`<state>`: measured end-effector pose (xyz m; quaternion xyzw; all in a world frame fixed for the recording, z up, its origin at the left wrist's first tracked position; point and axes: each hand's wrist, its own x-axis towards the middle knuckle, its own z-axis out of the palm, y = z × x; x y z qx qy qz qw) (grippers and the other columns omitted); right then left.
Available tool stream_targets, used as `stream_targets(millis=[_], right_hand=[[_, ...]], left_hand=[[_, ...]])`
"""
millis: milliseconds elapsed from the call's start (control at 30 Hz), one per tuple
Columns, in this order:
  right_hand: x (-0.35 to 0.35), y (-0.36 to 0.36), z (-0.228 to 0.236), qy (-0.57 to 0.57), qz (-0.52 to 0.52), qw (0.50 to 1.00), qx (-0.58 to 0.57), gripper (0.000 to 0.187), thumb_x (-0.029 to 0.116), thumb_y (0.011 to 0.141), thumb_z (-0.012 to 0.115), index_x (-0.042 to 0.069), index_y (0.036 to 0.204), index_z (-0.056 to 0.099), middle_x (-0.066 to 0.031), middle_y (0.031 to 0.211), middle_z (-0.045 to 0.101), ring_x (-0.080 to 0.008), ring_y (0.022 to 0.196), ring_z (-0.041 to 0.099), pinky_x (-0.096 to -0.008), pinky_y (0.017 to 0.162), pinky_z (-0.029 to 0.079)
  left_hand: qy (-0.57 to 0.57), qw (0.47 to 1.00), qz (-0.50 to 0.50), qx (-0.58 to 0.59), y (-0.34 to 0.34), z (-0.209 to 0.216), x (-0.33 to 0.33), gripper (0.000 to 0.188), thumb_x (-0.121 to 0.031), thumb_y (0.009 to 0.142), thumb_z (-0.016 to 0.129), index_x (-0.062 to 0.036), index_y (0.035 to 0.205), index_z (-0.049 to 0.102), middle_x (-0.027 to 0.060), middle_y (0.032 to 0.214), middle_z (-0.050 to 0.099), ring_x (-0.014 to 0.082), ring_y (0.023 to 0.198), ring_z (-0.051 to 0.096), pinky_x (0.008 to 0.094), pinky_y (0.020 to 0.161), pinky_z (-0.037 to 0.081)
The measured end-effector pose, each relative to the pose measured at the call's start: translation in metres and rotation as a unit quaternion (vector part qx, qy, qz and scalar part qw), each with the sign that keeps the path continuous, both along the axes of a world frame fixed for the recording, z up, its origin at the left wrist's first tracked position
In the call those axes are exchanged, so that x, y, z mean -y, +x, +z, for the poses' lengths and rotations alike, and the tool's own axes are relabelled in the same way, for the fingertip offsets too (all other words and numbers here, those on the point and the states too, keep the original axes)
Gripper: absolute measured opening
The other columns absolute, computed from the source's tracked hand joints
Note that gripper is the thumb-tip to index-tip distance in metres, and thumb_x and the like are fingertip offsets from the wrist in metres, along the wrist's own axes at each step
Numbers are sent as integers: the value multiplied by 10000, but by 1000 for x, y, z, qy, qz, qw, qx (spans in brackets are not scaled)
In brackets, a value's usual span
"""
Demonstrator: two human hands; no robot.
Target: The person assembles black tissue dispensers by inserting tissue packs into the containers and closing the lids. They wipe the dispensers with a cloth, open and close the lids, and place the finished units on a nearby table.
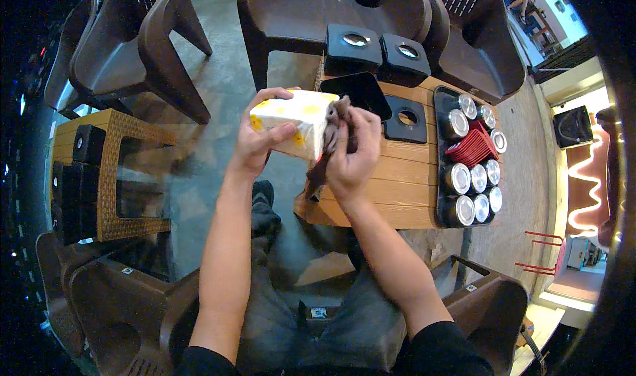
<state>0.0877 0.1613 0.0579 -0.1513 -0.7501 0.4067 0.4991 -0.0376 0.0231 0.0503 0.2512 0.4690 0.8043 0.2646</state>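
Above the near left corner of a wooden slatted table (391,190), my left hand (255,134) grips a white tissue pack (301,106) with yellow patches, thumb on its near side and fingers round the far one. My right hand (358,147) is closed on a crumpled grey-brown cloth (318,177), which touches the pack's right end and hangs down below it. Just beyond my hands lies an open black box or tray (358,92). To its right is a flat black lid (405,119) with a round hole.
Two black tissue boxes (352,50) with round openings stand at the table's far edge. A black tray (440,207) on the right holds several silver-topped jars (465,210) and a red ribbed stack (474,147). Brown plastic chairs (331,11) and a second table (106,177) surround me.
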Motion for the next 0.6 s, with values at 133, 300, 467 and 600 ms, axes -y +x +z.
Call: stream_targets(millis=[133, 300, 467, 600], right_hand=[[20, 6, -6, 41, 64, 996, 35, 191, 45, 1089, 598, -24, 1261, 642, -176, 1219, 606, -303, 1103, 630, -406, 980, 543], [10, -9, -19, -23, 44, 998, -30, 187, 65, 1134, 527, -23, 1288, 583, -148, 1241, 553, -268, 1124, 596, -407, 1030, 510], [1, -6, -21, -23, -17, 999, -32, 195, 110, 1133, 547, -23, 1260, 611, -184, 1213, 587, -313, 1093, 615, -424, 1002, 516], [2, -2, -20, -50, 20, 998, -26, 197, 120, 1132, 567, -25, 1253, 619, -182, 1216, 585, -304, 1105, 620, -415, 997, 530]], left_hand=[[-43, 994, 95, -31, -2, -6, -3, 520, -245, 907, 869, -134, 1378, 679, 133, 1570, 590, 280, 1354, 633, 412, 1162, 506], [126, 981, 78, 124, -12, -1, 0, 575, -231, 1123, 624, -104, 1665, 480, 144, 1417, 712, 258, 1351, 648, 406, 1156, 526], [91, 992, 56, 71, -6, 5, -1, 886, -327, 964, 862, -111, 1700, 418, 125, 1453, 691, 239, 1349, 653, 419, 1164, 529], [25, 998, -33, 52, 3, 8, -4, 1082, -484, 877, 905, -17, 1690, 367, 145, 1610, 553, 299, 1459, 572, 453, 1245, 445]])
